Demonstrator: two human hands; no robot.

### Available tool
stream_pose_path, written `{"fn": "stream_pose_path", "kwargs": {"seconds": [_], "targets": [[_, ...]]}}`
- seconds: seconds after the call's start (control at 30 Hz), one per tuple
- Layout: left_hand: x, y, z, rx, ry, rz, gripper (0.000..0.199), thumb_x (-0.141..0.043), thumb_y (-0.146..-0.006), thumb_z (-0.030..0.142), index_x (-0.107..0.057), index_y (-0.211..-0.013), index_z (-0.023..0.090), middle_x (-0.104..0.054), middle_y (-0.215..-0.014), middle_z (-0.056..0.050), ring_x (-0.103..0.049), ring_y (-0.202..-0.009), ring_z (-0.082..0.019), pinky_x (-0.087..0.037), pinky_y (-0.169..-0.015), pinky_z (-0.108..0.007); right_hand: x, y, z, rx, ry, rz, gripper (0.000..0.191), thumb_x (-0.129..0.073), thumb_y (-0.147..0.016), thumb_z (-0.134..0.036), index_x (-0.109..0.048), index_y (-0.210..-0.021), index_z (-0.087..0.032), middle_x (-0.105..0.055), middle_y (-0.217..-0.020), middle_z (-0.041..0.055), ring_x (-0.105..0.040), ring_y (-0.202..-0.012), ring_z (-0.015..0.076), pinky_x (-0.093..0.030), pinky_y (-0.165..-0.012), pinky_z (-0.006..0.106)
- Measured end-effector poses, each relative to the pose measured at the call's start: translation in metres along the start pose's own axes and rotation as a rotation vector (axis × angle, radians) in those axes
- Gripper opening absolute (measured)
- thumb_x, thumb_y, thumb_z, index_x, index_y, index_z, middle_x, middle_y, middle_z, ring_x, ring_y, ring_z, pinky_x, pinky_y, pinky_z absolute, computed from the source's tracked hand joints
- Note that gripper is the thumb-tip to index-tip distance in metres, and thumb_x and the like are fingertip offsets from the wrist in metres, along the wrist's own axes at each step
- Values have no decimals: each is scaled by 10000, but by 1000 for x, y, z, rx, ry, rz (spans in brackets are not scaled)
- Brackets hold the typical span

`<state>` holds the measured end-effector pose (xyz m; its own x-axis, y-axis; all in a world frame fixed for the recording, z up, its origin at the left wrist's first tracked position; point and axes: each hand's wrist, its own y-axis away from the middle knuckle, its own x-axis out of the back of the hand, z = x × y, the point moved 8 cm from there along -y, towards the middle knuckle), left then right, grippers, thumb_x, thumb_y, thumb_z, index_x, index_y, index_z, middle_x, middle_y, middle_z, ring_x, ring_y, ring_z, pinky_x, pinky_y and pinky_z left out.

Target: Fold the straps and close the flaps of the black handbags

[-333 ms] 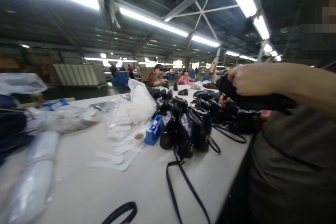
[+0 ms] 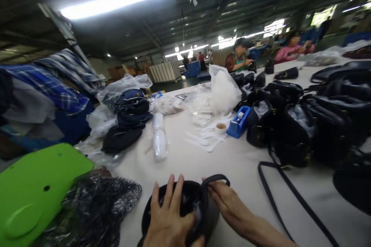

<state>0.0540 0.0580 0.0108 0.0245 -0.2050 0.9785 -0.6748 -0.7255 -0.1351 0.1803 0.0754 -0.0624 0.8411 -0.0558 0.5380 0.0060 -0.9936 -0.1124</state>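
A black bag (image 2: 213,216) lies at the bottom centre on the pale table (image 2: 179,154). Over its dark opening, my left hand (image 2: 171,216) is spread, its fingers stretched out across the near side. My right hand (image 2: 232,204) is at the bag's right edge, fingers closed on the rim beside a looped black strap (image 2: 217,177). Pale stuffing shows a little inside the bag. Several black bags filled with crumpled wrapping (image 2: 298,123) stand to the right, with a long strap (image 2: 292,185) trailing over the table.
A blue tape dispenser (image 2: 239,122), a tape roll (image 2: 220,127) and white strips (image 2: 207,142) lie mid-table. A plastic roll (image 2: 159,137) and dark blue bags (image 2: 133,108) are further left. A green seat (image 2: 37,193) stands at lower left. Two people (image 2: 239,61) work across the table.
The view has swung left and down. Both my hands and the bag between them have come into sight; the person close by on the right has left the view.
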Motion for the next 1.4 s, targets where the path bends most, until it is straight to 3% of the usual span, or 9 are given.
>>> {"fn": "stream_pose_path", "kwargs": {"seconds": [0.2,0.4,0.53,0.67,0.93,1.07,1.17,1.27,1.4], "targets": [[-13,-7,-17,21,335,-209,302,-664,-632,498,-666,-922,413,-559,-1214,-83,-465,-1176,-340,-224,-1018,-641,13,-5,0,-4,-151,45,274,-443,-841,-306,-662,-900,-153,-671,-972,111,-590,-965,240,-454,-895,394],[-12,-6,-16,3,288,-70,296,-638,-670,459,-663,-950,366,-556,-1231,-127,-517,-1115,-328,-433,-864,-509,10,-6,2,-6,-163,-76,391,-410,-861,-365,-620,-1113,-152,-615,-1173,125,-523,-1131,239,-364,-1017,417],[-18,-7,-10,-44,271,-216,410,-570,-719,324,-580,-1128,339,-447,-1369,-181,-444,-1224,-359,-383,-952,-583,4,-14,-1,-19,-250,-183,451,-384,-855,-408,-584,-1169,-153,-568,-1243,119,-480,-1188,241,-311,-1060,434],[-13,-3,-10,-3,201,-312,539,-581,-671,229,-526,-1182,390,-399,-1388,-235,-363,-1286,-386,-258,-984,-686,0,-20,-2,-14,-391,-203,449,-469,-771,-417,-634,-1050,-106,-630,-1074,144,-549,-1048,277,-387,-966,454],[0,2,-18,87,183,-191,513,-583,-535,134,-660,-983,371,-565,-1256,-163,-450,-1236,-327,-257,-1025,-621,-11,-16,-7,-98,-495,-337,478,-473,-729,-348,-586,-1150,-152,-593,-1071,94,-525,-1001,238,-393,-900,400],[-13,5,-23,40,260,-243,462,-537,-586,169,-644,-1014,309,-541,-1274,-178,-454,-1226,-331,-247,-1018,-644,-11,-21,-14,-79,-453,-359,308,-441,-754,-315,-654,-894,-142,-590,-880,48,-518,-854,180,-400,-779,318],[-12,9,-26,20,288,-105,363,-526,-600,167,-648,-925,271,-582,-1217,-152,-501,-1175,-301,-276,-1009,-633,-9,-20,-16,-95,-424,-364,220,-464,-745,-292,-611,-835,-156,-543,-750,2,-471,-734,139,-365,-678,279],[-7,13,-24,19,273,49,287,-542,-568,159,-645,-820,251,-610,-1168,-141,-536,-1129,-287,-303,-1001,-606,-4,-15,-19,-109,-457,-389,279,-465,-723,-289,-614,-920,-157,-568,-802,16,-492,-782,158,-380,-720,295],[-4,14,-18,12,248,84,346,-537,-498,142,-635,-811,251,-587,-1204,-141,-505,-1168,-309,-270,-1013,-618,-2,-8,-26,-88,-492,-481,392,-487,-693,-259,-620,-1044,-144,-605,-973,62,-522,-949,213,-388,-866,350]]}}
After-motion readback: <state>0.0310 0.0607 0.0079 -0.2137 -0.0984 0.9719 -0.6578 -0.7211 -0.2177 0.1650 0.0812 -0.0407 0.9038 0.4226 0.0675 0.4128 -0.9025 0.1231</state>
